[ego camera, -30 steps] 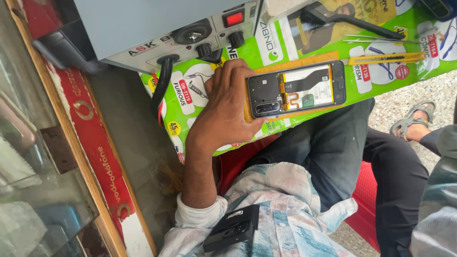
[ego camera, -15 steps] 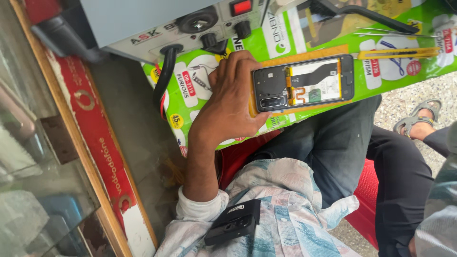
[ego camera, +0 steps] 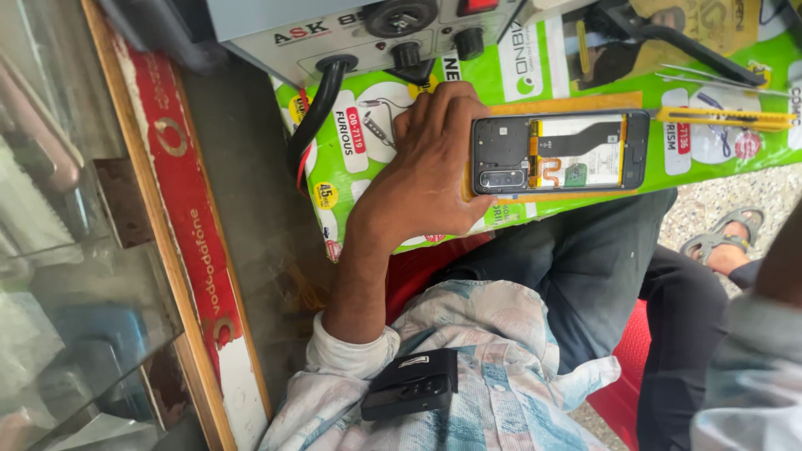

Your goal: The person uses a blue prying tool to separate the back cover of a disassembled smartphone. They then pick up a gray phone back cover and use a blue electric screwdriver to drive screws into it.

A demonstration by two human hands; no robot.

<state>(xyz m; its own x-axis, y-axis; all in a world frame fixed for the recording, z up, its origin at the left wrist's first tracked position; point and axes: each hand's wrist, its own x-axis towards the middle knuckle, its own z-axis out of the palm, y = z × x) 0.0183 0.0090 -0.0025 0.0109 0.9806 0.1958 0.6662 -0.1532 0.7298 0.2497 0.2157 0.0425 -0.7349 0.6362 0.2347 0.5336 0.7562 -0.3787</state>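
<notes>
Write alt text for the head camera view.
The left hand holds an opened phone, its back cover off and its inner parts showing, over a green printed sheet. Beside it lie a yellow utility knife and tweezers, with a grey box with knobs above.

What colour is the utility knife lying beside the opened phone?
Yellow, seen in the head view: utility knife, just right of the opened phone.

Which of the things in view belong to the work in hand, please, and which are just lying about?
In hand:
- left hand, holding the phone's end
- opened phone, back cover off, insides showing

Lying about:
- yellow utility knife
- tweezers
- grey bench unit with knobs and black cable
- green printed mat
- black clip-on device on the shirt
</notes>
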